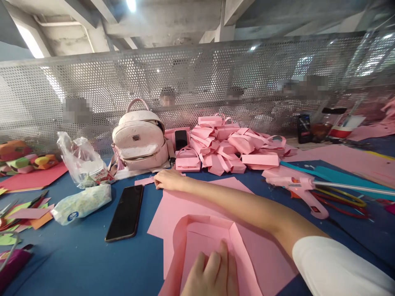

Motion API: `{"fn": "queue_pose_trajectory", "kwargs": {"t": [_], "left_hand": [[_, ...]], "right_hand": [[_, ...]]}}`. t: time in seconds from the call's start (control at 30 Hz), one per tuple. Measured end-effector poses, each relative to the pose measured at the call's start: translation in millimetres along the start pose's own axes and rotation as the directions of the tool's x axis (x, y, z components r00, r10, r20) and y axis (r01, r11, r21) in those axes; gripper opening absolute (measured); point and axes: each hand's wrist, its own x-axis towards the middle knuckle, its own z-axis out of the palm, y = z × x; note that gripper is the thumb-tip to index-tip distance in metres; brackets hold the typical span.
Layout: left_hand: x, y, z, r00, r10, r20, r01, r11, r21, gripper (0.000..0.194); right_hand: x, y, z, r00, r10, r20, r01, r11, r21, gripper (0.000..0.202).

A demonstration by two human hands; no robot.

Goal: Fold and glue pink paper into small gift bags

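Observation:
A shallow pink paper box (205, 230) with folded-up walls lies at the bottom centre, on larger pink sheets (156, 222). Inside it rests my left hand (214, 271), fingers apart and partly bent, touching its base and holding nothing. My right arm reaches across from the right above the sheets. Beyond the box, my right hand (168, 180) has its fingers closed over a narrow pink paper strip (144, 181), which shows on its left side; the fingertips are partly hidden.
A black phone (125, 211) and a tissue pack (83, 203) lie left. Behind are a plastic bag (82, 160), a pale backpack (140, 139) and a pile of pink paper boxes (222, 144). A pink glue gun (304, 193) with its cable is at right, scissors (8, 207) far left.

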Motion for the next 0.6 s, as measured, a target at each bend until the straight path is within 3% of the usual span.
{"fn": "queue_pose_trajectory", "kwargs": {"t": [0.17, 0.27, 0.4, 0.6], "left_hand": [[1, 0, 0.3, 1.000, -0.010, -0.016, 0.010, 1.000, -0.019, 0.039], [1, -1, -1.0, 1.000, -0.007, -0.020, 0.007, 1.000, -0.014, 0.037], [2, -3, -3.8, 1.000, 0.002, -0.027, -0.002, 1.000, -0.001, 0.038], [4, -7, -11.4, 0.999, 0.037, -0.016, -0.037, 0.999, 0.004, 0.039]], "right_hand": [[-7, -8, -5, 0.999, 0.012, -0.031, -0.011, 1.000, 0.021, 0.032], [-30, -11, -19, 0.995, 0.028, -0.093, -0.022, 0.997, 0.068, 0.030], [-91, -19, -45, 0.988, 0.052, -0.147, -0.030, 0.988, 0.152, 0.011], [-218, -34, -67, 0.990, 0.104, -0.100, -0.073, 0.958, 0.279, 0.020]]}}
